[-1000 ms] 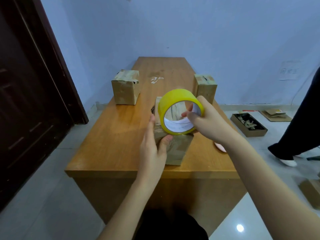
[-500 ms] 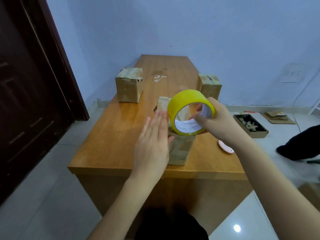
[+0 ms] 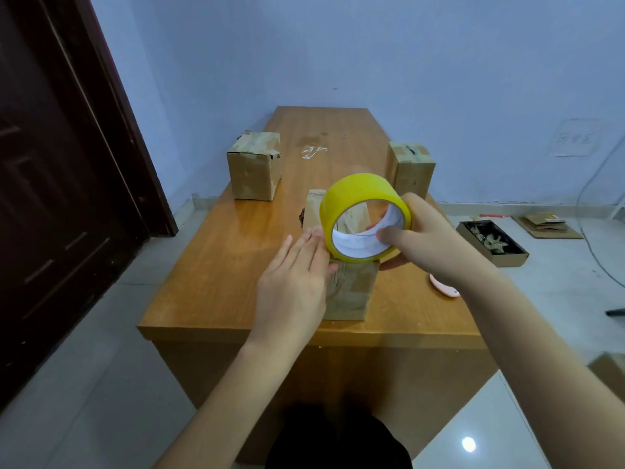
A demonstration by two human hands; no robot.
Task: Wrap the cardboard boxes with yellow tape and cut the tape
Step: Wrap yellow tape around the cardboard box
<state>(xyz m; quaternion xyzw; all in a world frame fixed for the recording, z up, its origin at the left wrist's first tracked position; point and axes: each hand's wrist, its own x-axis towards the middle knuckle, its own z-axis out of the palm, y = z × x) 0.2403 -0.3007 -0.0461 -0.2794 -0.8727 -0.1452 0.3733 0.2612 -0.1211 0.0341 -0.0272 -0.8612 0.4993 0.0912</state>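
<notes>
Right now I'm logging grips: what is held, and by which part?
The right hand grips the yellow tape roll at its right rim, thumb inside the core. The left hand holds nothing.

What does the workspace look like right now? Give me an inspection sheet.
Surface: wooden table, white smear near its middle.
Job's things: yellow tape roll held above the near box; left box and right box stand farther back.
Clutter: pink object at the table's right edge.
Grippers: left hand flat, fingers straight, against the near box; right hand grips the roll.
Cables: one on the floor, right.
Surroundings: dark door, floor tray of scraps, flattened cardboard.
</notes>
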